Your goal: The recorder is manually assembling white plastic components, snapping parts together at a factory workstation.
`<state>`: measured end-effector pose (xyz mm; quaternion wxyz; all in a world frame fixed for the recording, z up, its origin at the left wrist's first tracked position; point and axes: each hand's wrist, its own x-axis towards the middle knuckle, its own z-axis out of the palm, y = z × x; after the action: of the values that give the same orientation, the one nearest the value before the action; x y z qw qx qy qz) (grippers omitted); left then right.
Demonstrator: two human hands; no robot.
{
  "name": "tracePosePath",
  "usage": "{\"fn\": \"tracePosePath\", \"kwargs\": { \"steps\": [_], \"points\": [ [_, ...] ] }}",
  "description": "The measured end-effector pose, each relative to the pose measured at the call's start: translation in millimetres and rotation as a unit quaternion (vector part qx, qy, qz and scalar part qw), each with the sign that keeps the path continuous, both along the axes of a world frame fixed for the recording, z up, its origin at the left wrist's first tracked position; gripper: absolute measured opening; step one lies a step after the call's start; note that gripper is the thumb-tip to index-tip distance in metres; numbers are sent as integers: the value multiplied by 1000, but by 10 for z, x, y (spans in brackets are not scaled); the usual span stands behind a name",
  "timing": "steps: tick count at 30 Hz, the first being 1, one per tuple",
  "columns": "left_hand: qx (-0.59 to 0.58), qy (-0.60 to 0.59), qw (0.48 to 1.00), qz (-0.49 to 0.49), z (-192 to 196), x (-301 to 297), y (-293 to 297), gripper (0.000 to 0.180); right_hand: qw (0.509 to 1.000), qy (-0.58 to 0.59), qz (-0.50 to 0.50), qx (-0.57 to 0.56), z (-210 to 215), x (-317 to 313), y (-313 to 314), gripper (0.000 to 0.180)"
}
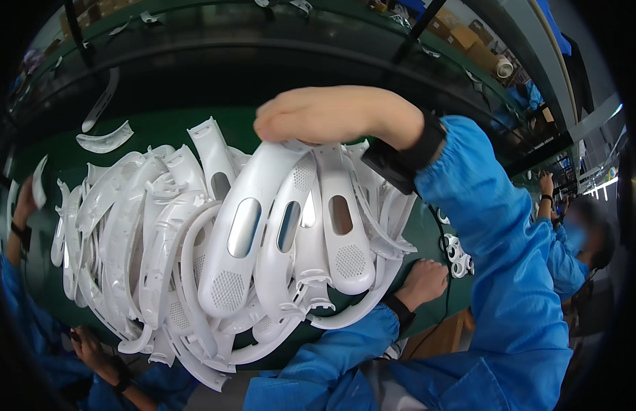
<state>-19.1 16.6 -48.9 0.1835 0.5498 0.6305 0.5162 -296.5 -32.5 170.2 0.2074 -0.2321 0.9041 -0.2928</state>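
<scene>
A large heap of white curved plastic shells lies before me, with dotted speaker-like grilles and oval windows, some of them shiny. My right hand reaches across from the right, above the far side of the heap. Its fingers are closed over the upper end of a white curved plastic shell, whose grille end points toward me. Slight blur and the back of the hand hide the fingertips. At the heap's right edge, my left hand rests on the green tabletop, loosely fisted, its fingers mostly hidden.
Small white parts with dark round openings and a dark cable lie right of my left hand. Two loose shells sit far left. A co-worker's hand holds a shell on the left. Dark shelving spans the back.
</scene>
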Motion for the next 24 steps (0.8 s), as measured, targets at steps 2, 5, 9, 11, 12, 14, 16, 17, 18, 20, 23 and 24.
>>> {"fn": "tracePosePath", "kwargs": {
  "steps": [2,5,9,11,12,14,16,17,18,20,23,24],
  "points": [
    [-4,-17,999,-41,35,64,86,12,998,28,51,36,-185,-107,131,35],
    [62,-6,997,43,-28,37,18,11,994,22,45,98,-20,-69,-323,43],
    [67,-19,997,22,15,117,77,11,977,83,39,192,-11,62,-352,49],
    [73,-3,997,29,54,97,53,12,985,114,31,127,26,67,-307,51],
    [24,6,999,31,39,41,12,13,987,148,26,63,67,100,-259,52],
    [-9,11,999,35,-35,-166,-84,15,992,121,30,13,227,190,-176,54],
    [-11,7,1000,-17,120,-31,1,13,994,83,-69,36,476,638,288,62],
    [-12,17,1000,-17,186,-57,-4,13,991,125,-46,-8,467,717,497,61],
    [-16,19,999,-25,161,-10,43,13,990,121,-72,2,445,919,765,45],
    [-16,18,1000,-17,98,-69,-5,13,988,44,-138,49,386,1272,1126,46],
    [-3,24,1000,-11,104,-62,-15,13,980,-20,-175,-89,124,2139,1612,51],
    [-1,30,1000,-2,109,-63,-16,13,952,-24,-242,-187,46,2520,1598,39]
  ]
}}
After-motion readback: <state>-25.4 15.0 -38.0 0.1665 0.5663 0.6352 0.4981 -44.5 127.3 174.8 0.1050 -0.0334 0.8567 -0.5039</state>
